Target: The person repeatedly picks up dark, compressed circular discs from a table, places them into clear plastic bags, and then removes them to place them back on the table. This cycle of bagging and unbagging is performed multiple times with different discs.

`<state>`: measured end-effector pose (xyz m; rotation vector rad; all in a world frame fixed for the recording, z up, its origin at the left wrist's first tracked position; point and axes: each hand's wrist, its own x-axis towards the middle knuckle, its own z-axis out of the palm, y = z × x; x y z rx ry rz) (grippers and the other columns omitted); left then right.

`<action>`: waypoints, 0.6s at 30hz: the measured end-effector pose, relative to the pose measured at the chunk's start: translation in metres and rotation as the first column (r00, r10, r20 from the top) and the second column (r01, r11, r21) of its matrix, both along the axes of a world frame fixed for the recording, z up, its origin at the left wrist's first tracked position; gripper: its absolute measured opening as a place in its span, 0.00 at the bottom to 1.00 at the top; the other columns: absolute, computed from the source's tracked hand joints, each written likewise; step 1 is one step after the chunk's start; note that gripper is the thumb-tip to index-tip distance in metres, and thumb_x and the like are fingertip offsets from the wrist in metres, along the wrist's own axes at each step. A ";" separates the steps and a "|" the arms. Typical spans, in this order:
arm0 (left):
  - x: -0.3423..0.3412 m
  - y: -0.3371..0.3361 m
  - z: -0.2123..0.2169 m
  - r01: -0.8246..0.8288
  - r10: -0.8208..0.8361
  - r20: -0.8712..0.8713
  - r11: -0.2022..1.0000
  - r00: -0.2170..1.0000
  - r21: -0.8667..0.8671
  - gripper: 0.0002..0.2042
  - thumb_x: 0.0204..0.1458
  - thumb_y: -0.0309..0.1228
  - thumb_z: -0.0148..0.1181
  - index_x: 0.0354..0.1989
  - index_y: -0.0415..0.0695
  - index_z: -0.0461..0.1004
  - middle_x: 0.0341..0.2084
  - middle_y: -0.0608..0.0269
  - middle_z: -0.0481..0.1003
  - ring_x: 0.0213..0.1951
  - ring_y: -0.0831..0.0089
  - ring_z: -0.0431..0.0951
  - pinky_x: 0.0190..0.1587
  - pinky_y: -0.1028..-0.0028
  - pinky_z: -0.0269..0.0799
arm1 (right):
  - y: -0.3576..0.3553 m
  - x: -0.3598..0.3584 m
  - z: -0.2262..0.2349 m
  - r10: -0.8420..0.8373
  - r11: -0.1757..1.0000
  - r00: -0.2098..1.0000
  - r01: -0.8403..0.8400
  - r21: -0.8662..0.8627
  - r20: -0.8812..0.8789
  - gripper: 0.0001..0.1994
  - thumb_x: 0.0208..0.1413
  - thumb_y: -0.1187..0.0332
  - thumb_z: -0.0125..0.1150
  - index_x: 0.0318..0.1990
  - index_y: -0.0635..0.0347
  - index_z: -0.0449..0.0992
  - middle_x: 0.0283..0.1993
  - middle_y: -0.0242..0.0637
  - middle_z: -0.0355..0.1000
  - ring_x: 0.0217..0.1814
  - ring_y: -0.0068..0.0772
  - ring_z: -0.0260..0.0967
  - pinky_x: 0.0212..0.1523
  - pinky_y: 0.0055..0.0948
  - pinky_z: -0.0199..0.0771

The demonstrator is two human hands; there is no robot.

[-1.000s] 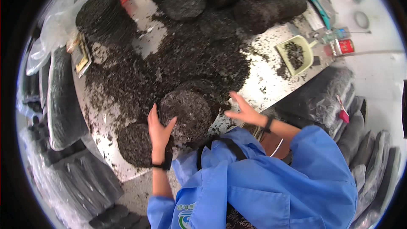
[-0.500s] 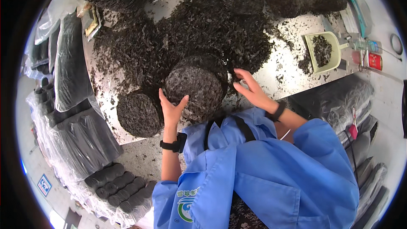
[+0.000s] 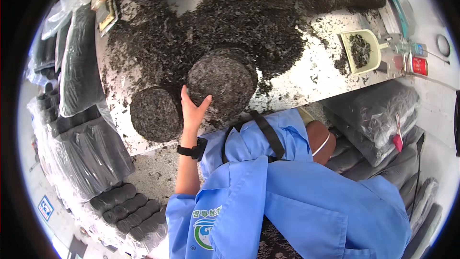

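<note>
Big round tea cake (image 3: 223,79), dark, flat, rough-leafed, sits near bench (image 3: 311,74) front edge w/ loose leaves around. Left hand (image 3: 193,108), fingers spread, presses its lower-left rim; smaller cake (image 3: 155,113) just beside. Right hand hidden, grip can't tell.

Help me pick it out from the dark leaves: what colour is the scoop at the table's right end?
Pale yellow; the scoop shows in the head view, holding dark leaves.

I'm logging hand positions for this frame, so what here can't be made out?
- Right hand: hidden in the head view, behind the blue jacket.
- Left hand: its palm side against the large round cake is unseen.
- Scoop contents: too small to identify.
- Stacked cakes at the top: cut off by the edge.
</note>
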<state>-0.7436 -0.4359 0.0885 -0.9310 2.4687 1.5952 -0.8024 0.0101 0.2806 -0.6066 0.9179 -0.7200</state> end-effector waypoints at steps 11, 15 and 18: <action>0.007 -0.005 -0.018 -0.014 0.013 0.051 1.000 0.999 0.021 0.51 0.39 0.45 0.71 0.66 0.33 0.43 0.60 0.34 0.53 0.61 0.47 0.56 0.62 0.60 0.54 | -0.027 -0.003 -0.009 -0.315 0.949 0.914 0.306 -0.078 -0.256 0.07 0.50 0.70 0.56 0.29 0.67 0.75 0.26 0.42 0.74 0.27 0.34 0.70 0.28 0.33 0.69; 0.005 -0.012 -0.020 -0.029 0.025 0.050 0.997 0.998 0.072 0.51 0.39 0.45 0.71 0.65 0.33 0.44 0.60 0.35 0.54 0.61 0.49 0.57 0.61 0.61 0.55 | -0.055 0.009 -0.022 -0.261 0.963 0.943 0.239 -0.128 -0.206 0.07 0.51 0.71 0.55 0.29 0.67 0.75 0.25 0.43 0.74 0.27 0.34 0.71 0.27 0.32 0.69; 0.014 -0.014 -0.017 -0.045 0.038 0.065 0.993 0.997 0.112 0.48 0.40 0.42 0.72 0.64 0.32 0.47 0.58 0.37 0.57 0.59 0.54 0.60 0.60 0.63 0.57 | -0.037 0.045 -0.036 0.131 0.984 0.990 -0.136 -0.116 -0.047 0.07 0.52 0.71 0.55 0.29 0.67 0.76 0.25 0.43 0.74 0.27 0.33 0.71 0.27 0.32 0.69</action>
